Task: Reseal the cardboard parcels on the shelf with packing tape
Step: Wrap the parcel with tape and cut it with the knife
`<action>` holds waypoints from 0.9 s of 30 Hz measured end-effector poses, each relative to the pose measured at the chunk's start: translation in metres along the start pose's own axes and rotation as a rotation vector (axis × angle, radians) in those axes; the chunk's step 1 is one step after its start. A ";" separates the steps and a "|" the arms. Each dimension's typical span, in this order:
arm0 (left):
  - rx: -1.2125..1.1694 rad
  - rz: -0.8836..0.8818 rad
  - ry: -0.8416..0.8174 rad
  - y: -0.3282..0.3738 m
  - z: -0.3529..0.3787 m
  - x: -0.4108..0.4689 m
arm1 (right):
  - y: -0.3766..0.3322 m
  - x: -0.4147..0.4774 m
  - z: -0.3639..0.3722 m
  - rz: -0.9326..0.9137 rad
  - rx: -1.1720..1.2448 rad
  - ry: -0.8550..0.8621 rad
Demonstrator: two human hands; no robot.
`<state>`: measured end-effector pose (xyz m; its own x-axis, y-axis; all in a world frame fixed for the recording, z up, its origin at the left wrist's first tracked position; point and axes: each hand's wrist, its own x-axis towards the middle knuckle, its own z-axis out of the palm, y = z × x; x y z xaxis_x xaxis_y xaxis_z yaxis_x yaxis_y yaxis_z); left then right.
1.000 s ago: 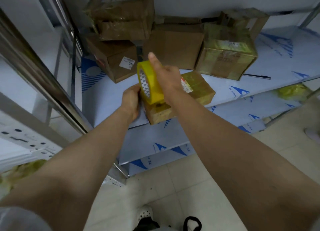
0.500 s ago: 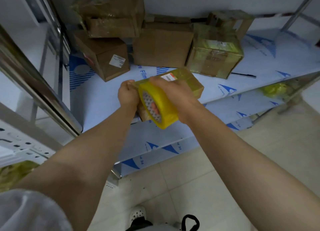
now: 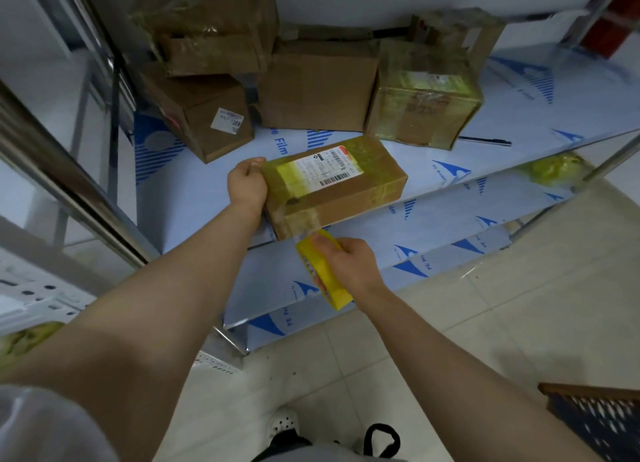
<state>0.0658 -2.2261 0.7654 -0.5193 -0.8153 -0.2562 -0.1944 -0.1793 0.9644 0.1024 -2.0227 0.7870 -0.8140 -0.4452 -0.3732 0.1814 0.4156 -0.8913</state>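
1. Cardboard parcel: an oblong brown box banded in glossy yellowish tape. It is at the front edge of the shelf, near the middle of the view. Its white shipping label carries barcodes, but the print is too small to read.
2. Left hand: at the parcel's 9 o'clock, fingers curled round its end.
3. Right hand: at the parcel's 6 o'clock, fingers wrapped round a yellow packing tape roll just below the box.
4. The shelf's smooth covering is printed in blue with "PE" and "Film".
5. At the parcel's 11 o'clock, a brown box bears a sticker reading "308".
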 end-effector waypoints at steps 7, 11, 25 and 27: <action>0.898 0.475 -0.006 0.027 0.018 -0.018 | 0.003 0.020 0.012 0.071 0.028 0.013; 1.312 0.365 -0.092 0.021 0.031 -0.007 | 0.006 0.027 0.012 0.072 0.022 0.035; 1.234 0.258 -0.188 0.049 0.039 0.039 | 0.007 0.042 0.020 0.122 0.002 0.006; 1.313 0.461 -0.106 0.045 0.036 0.030 | 0.004 0.041 0.020 0.146 0.025 0.014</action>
<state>0.0111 -2.2388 0.7991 -0.7978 -0.6030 0.0031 -0.5887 0.7800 0.2120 0.0806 -2.0549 0.7634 -0.7853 -0.3702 -0.4963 0.3124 0.4550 -0.8339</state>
